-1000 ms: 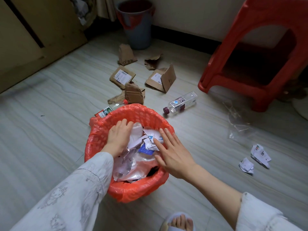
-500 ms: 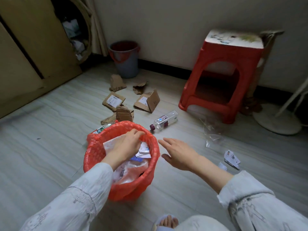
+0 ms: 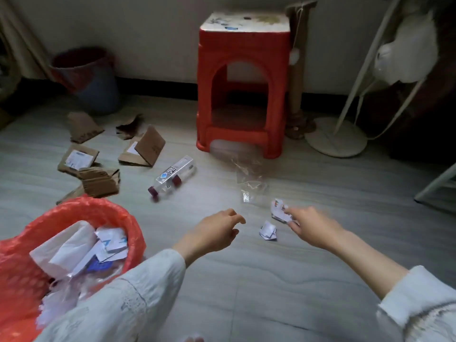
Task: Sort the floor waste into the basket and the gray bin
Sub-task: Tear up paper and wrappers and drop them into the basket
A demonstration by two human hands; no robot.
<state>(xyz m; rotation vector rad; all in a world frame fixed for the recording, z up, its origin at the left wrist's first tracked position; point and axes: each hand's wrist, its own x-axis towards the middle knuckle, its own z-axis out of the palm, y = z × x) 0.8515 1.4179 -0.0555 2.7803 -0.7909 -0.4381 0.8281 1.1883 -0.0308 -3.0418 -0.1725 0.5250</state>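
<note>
On floor: right hand (image 3: 311, 224) touching crumpled paper (image 3: 278, 210).

The right hand (image 3: 311, 225) is motion-blurred, so whether its fingertips pinch the crumpled paper (image 3: 279, 210) at their tips is unclear. Left of the left hand (image 3: 214, 232), the red-lined basket (image 3: 81, 210) runs off the frame's left and bottom edges, and the sleeve (image 3: 118, 302) covers its near rim.

One head view — high, close, facing forward-down over the floor (image 3: 246, 280).
</note>
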